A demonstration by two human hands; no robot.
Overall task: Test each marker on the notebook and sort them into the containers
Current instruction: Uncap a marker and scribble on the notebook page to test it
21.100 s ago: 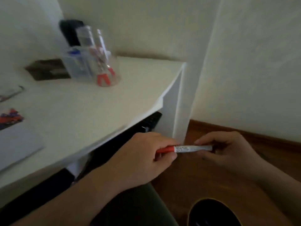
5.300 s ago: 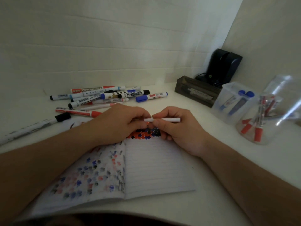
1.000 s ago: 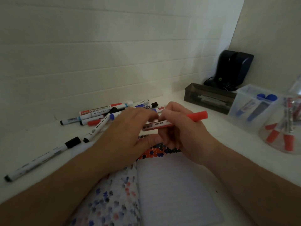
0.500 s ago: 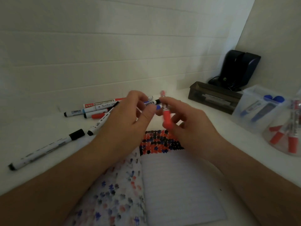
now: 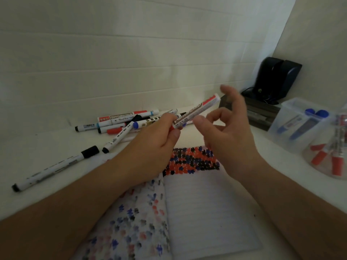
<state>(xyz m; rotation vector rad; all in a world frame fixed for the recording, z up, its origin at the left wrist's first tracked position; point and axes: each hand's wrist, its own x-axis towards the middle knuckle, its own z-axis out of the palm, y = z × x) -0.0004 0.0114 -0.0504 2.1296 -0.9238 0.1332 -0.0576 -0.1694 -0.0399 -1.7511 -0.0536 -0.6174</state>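
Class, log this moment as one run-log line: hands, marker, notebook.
left hand: grips red marker by cap end | right hand: open, beside barrel | notebook: open, test marks | stage: testing

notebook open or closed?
Open. The notebook lies spread flat on the desk, two pages showing: the left covered in colored test marks, the right lined with marks along its top.

An open lined paper notebook (image 5: 206,212) lay on the white worktop (image 5: 47,147) nearest the person. Behind it to the left lay a loose heap of whiteboard markers (image 5: 127,119), with one long black-capped marker (image 5: 54,167) apart at far left. To the right stood a clear square plastic tub (image 5: 293,124) and a clear round plastic cup (image 5: 326,152), both holding markers; behind them sat a dark oblong tray (image 5: 259,113).
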